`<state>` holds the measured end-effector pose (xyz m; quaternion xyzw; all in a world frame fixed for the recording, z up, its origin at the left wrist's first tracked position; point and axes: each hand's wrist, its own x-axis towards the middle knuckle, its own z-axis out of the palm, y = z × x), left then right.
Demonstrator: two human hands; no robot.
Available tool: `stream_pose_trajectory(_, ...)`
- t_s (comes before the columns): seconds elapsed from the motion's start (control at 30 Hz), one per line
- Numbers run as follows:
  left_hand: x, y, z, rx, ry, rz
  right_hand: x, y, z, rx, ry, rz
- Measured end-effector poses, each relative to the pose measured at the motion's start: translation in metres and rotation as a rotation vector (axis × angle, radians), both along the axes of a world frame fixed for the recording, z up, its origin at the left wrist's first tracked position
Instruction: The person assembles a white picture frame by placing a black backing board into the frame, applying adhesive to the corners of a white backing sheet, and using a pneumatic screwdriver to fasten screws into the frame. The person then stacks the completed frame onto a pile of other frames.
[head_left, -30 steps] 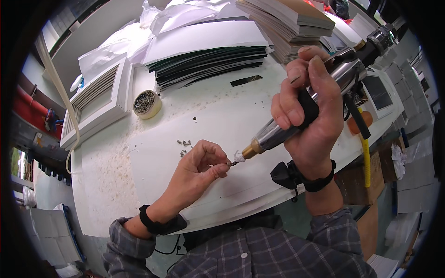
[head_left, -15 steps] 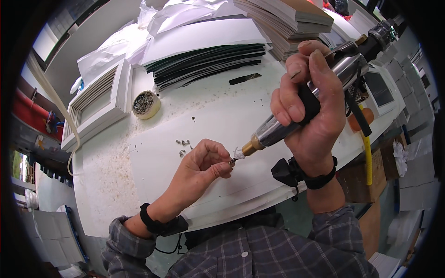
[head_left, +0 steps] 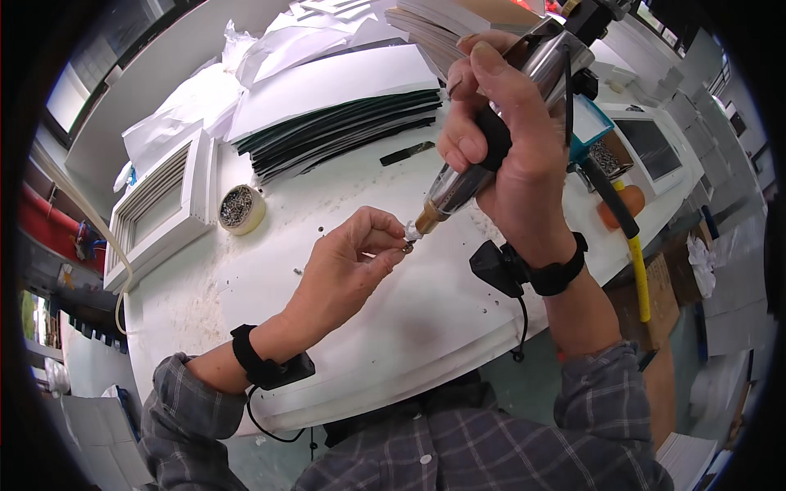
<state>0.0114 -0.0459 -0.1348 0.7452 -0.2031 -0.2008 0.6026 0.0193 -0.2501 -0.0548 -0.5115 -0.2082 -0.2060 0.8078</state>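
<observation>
STEP: left hand (head_left: 348, 266) is pinching a small screw (head_left: 407, 244) at the pneumatic screwdriver (head_left: 491, 143) tip | GRIP: right hand (head_left: 512, 164) is closed around its barrel | NEXT: seating likely needs steady alignment above the white desk (head_left: 393, 327)

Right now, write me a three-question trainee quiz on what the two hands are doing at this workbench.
1. True or false: the right hand grips a powered screwdriver angled down toward the left hand.
2. What does the left hand pinch at the tool's tip? A) a small screw B) a roll of tape C) a yellow hose
3. Fill the gap: the round tub of screws sits on the white table beside a white ____ frame.

Key: 1 true; 2 A; 3 slatted (louvred).
</observation>
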Motion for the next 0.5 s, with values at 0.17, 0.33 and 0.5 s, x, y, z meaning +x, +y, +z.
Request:
stream_pose_trajectory(0.17, 0.04, -0.028, -0.009, 0.171, -0.264, -0.059, 0.026, -0.004, 0.002, -0.172, -0.041, -0.07)
stream_pose_trajectory(0.33, 0.069, -0.046, -0.023, 0.286, -0.419, -0.037, 0.056, -0.004, -0.014, -0.234, -0.029, -0.103)
stream_pose_trajectory(0.5, 0.082, -0.055, -0.034, 0.299, -0.377, -0.03, 0.074, -0.01, -0.028, -0.248, 0.0, -0.123)
